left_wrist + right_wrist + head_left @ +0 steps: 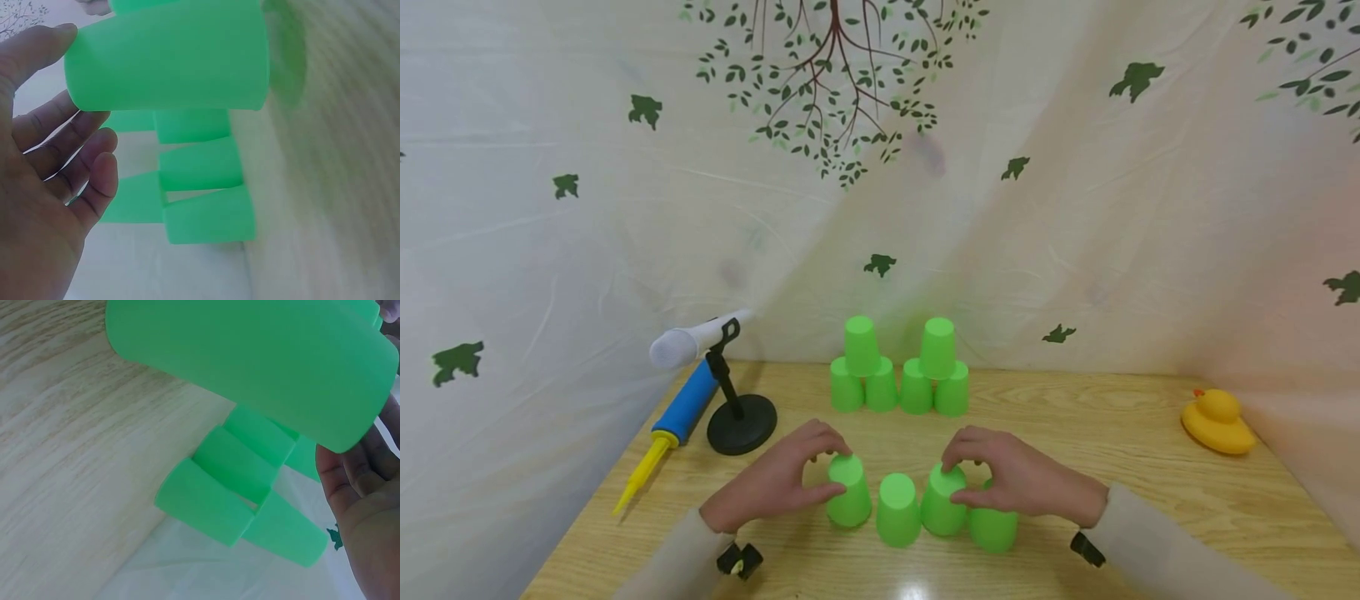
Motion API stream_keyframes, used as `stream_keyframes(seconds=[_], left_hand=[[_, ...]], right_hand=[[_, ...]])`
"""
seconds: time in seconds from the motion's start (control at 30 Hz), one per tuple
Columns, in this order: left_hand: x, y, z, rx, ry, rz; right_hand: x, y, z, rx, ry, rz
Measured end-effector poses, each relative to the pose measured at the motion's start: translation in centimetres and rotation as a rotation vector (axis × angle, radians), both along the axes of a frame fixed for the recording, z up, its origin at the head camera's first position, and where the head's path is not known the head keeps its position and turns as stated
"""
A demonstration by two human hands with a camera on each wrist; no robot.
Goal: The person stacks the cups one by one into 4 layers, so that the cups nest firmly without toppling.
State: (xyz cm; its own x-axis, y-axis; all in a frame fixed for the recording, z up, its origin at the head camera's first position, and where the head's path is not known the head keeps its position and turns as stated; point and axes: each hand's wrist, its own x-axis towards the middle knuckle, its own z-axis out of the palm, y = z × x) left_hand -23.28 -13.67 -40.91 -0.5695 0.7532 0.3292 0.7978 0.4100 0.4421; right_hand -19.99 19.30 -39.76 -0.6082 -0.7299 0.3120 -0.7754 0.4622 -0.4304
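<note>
Four upturned green cups stand in a row near the front of the wooden table point(1150, 500). My left hand point(833, 472) grips the leftmost cup point(852, 504), fingers over its top and thumb on its side; in the left wrist view that cup point(169, 62) fills the top, beside my fingers point(94, 156). My right hand point(958, 477) holds the third cup point(942, 512) the same way, and its palm partly hides the fourth cup point(994, 530). The second cup point(898, 510) stands free between my hands. In the right wrist view the held cup point(250, 362) looms large.
Two small pyramids of three green cups each point(862, 367) point(936, 371) stand at the back centre. A microphone point(696, 342) on a black stand point(741, 425) and a blue and yellow pump point(681, 412) lie at the left. A yellow rubber duck point(1216, 421) sits at the right.
</note>
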Motion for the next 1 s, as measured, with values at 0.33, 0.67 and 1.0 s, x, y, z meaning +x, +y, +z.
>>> stream_keyframes(seconds=[0.33,0.67,1.0], left_hand=[[-1.3,0.6,2.6,0.050,0.103,0.032],[-3.7,2.0,6.0,0.106,0.169,0.034],[-6.6,4.5,8.3,0.130,0.287,0.031]], right_hand=[[0.0,0.3,1.0,-0.003,0.010,-0.022],[-0.4,0.8,2.0,-0.012,0.062,-0.038],[-1.3,1.5,3.0,-0.008,0.102,-0.073]])
